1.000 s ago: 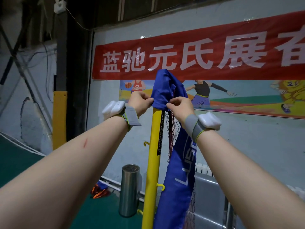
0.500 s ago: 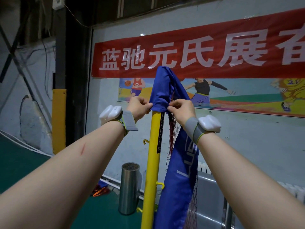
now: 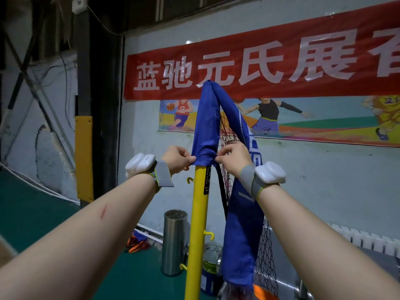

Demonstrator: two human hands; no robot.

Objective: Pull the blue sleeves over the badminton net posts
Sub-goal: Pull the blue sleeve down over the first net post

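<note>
Against the far wall, under a long red banner with white characters, a green floor runs up to the wall's foot, and close to that far edge stands the yellow net post. Over its top sits the blue sleeve: one part is drawn down around the head of the post, and the rest folds over the peak and hangs down the right side, alongside the dark net. The hem lies only a little way down the post, and most of the yellow tube below it is bare, so I judge the job just begun on this post. The long pull downward is left to do, and no other post is in view. A white radiator lines the wall to the right. Two containers stand on the floor by the post. One is a steel cylindrical bin, just left of the post, with a perforated top that hides whatever is inside. The other is a smaller can at the post's right, with a greenish top; its contents cannot be made out. Both arms reach up to the hem. The left hand pinches the sleeve's edge on the left of the post. The right hand does the same on the right, so each grip is pressed on blue cloth. Each wrist carries a white device on a grey strap. A small yellow hook juts from the post just below the left hand, a likely place for the hem to snag.
</note>
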